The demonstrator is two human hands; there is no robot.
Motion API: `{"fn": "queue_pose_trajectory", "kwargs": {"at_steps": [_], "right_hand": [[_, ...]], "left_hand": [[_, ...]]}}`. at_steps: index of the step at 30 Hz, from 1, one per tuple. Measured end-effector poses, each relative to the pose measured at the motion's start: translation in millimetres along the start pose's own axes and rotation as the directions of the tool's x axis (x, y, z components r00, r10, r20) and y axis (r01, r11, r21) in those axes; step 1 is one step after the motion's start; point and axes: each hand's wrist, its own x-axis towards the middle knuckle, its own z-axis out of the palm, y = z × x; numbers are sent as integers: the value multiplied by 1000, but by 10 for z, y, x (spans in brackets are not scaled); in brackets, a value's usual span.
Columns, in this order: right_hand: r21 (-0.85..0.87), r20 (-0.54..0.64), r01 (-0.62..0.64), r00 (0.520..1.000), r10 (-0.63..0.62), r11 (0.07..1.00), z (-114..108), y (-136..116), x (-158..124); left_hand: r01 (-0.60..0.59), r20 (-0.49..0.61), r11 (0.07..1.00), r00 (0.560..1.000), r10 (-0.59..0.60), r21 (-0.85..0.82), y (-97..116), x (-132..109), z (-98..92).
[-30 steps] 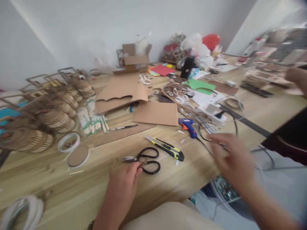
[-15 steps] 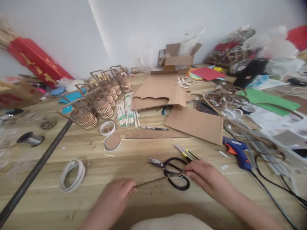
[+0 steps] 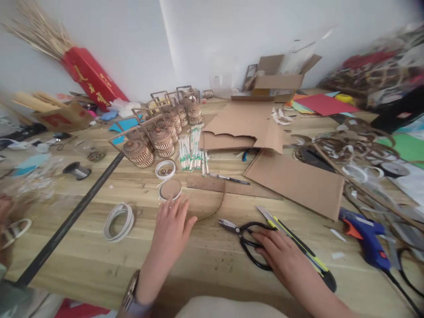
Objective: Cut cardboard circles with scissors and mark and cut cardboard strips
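Note:
My left hand is spread palm down, just below the round cardboard disc in its white ring. A thin dark braided strip curves on the table from beside my left thumb towards a flat brown strip. My right hand rests with bent fingers on the black handles of the scissors, whose blades point left. Whether it grips them is unclear. A yellow and black cutter knife lies beside and partly behind this hand.
White rings lie at left, near a black bar. Small woven baskets stand behind. Cardboard and a blue glue gun are at right. Another person's hand shows at the left edge.
The braided strip, earlier stretched between both hands, now lies curved on the table. My left hand has opened and moved forward; my right hand has come onto the scissors. The view has shifted left.

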Motion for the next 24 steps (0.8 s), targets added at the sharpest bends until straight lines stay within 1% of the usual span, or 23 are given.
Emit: {"fn": "queue_pose_trajectory", "kwargs": {"at_steps": [2, 4, 6, 8, 9, 11, 13, 15, 16, 17, 18, 20, 21, 23, 24], "right_hand": [[-21, -14, -14, 1000, 14, 1000, -46, 58, -16], [-102, -20, -93, 996, 91, 990, -112, 153, -49], [-205, -3, -208, 977, 212, 956, -184, 275, -97], [-239, 60, -281, 951, 303, 929, -251, 397, -147], [-235, 100, -296, 940, 326, 926, -284, 449, -166], [-224, 166, -307, 923, 347, 925, -353, 531, -177], [-223, 208, -298, 916, 344, 928, -434, 597, -138], [-243, 203, -284, 920, 335, 927, -517, 681, -45], [-278, 174, -282, 925, 337, 918, -552, 736, 17], [-343, 130, -287, 929, 347, 895, -578, 803, 83], [-415, 90, -289, 931, 355, 863, -593, 877, 151], [-527, 53, -289, 927, 370, 799, -590, 1034, 273], [-560, 78, -271, 924, 376, 783, -576, 1106, 321], [-596, 156, -215, 914, 375, 773, -545, 1214, 385], [-604, 190, -186, 911, 366, 775, -538, 1246, 401]], "left_hand": [[-74, 95, 997, 992, 77, -35, 50, -15, 40], [-117, 226, 991, 966, 128, -61, 109, -5, 57], [-100, 349, 993, 930, 113, -55, 136, 27, 59], [-42, 417, 999, 908, 41, -6, 102, 68, 55], [-13, 423, 1000, 906, 1, 26, 64, 86, 52], [19, 389, 996, 920, -51, 86, -28, 114, 47], [23, 295, 990, 954, -63, 137, -84, 132, 44], [-12, 188, 990, 982, -15, 140, -48, 148, 43], [-60, 159, 992, 986, 42, 111, 13, 156, 42], [-129, 154, 990, 981, 119, 60, 100, 166, 40], [-222, 175, 975, 959, 221, -13, 207, 177, 36], [-396, 238, 903, 873, 426, -165, 451, 199, 29], [-451, 246, 867, 834, 494, -212, 571, 208, 28], [-555, 225, 790, 761, 608, -260, 772, 224, 33], [-587, 215, 765, 737, 640, -264, 847, 229, 40]]}}
